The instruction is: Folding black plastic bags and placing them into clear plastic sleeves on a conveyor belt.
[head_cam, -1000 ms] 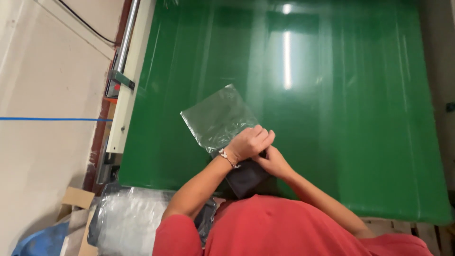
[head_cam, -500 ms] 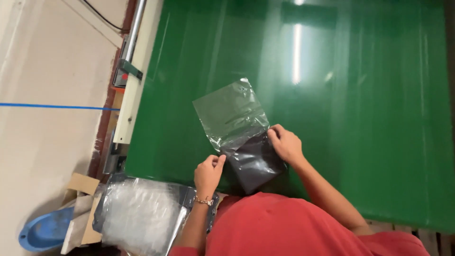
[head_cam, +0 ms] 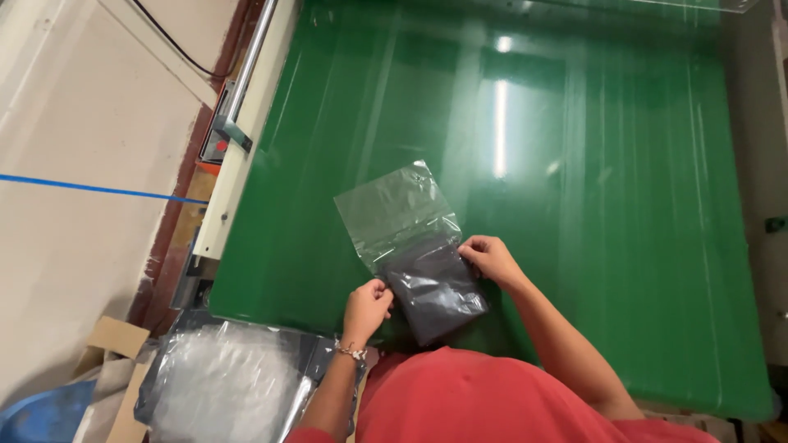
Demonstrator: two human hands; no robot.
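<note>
Half-hidden dark item [head_cam: 435, 291] inside clear bag [head_cam: 394, 209]

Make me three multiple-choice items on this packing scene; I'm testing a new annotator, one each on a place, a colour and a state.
1. Where does the clear plastic bag lie?
A. on the green table
B. on the floor
C. in a box

2. What colour is the folded item in the bag?
A. white
B. dark grey
C. yellow

3. How do the hands stand?
A. both off the bag
B. one holds scissors
C. both at the bag's sides

A: it rests flat on the green table.
B: it looks dark grey.
C: left hand and right hand flank it.
</note>
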